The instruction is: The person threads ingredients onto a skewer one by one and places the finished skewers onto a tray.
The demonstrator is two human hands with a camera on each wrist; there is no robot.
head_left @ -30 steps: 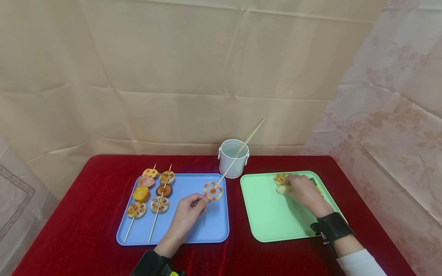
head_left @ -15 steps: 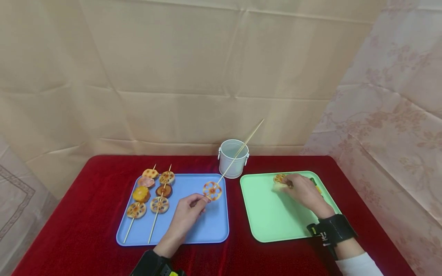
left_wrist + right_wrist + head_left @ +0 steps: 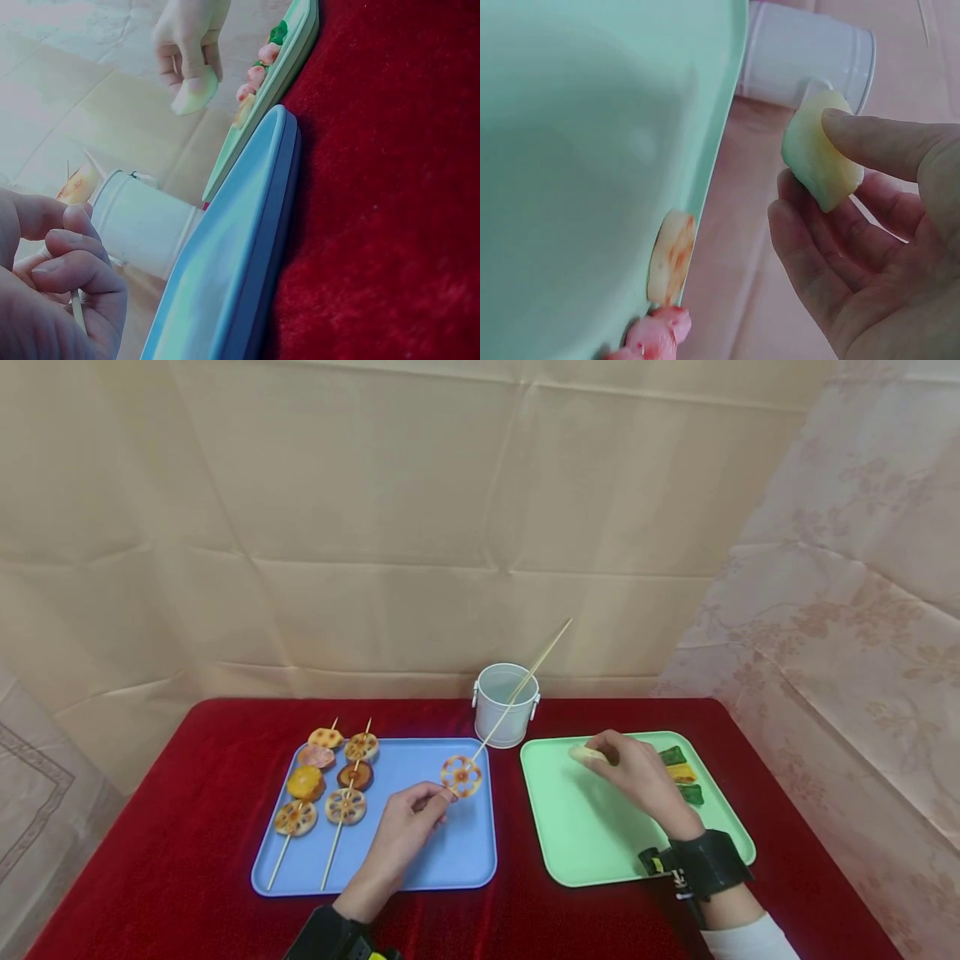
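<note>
My left hand is above the blue tray and grips a thin bamboo skewer. A lotus root slice is threaded on it, just beyond the fingertips. Over the green tray, my right hand pinches a pale yellow-green food slice between thumb and fingers. That slice is raised off the tray in both wrist views. Beneath it, a browned slice and pink pieces lie along the green tray's edge, hidden behind the right hand in the head view.
Two loaded skewers, one with a corn piece and one with a mushroom slice, lie on the blue tray's left. A white bucket stands behind, between the trays. Green pieces and a yellow piece lie at the green tray's right.
My right hand has lifted the pale slice and moved left, uncovering the green and yellow pieces on the right. My left hand and its skewer stay nearly still.
</note>
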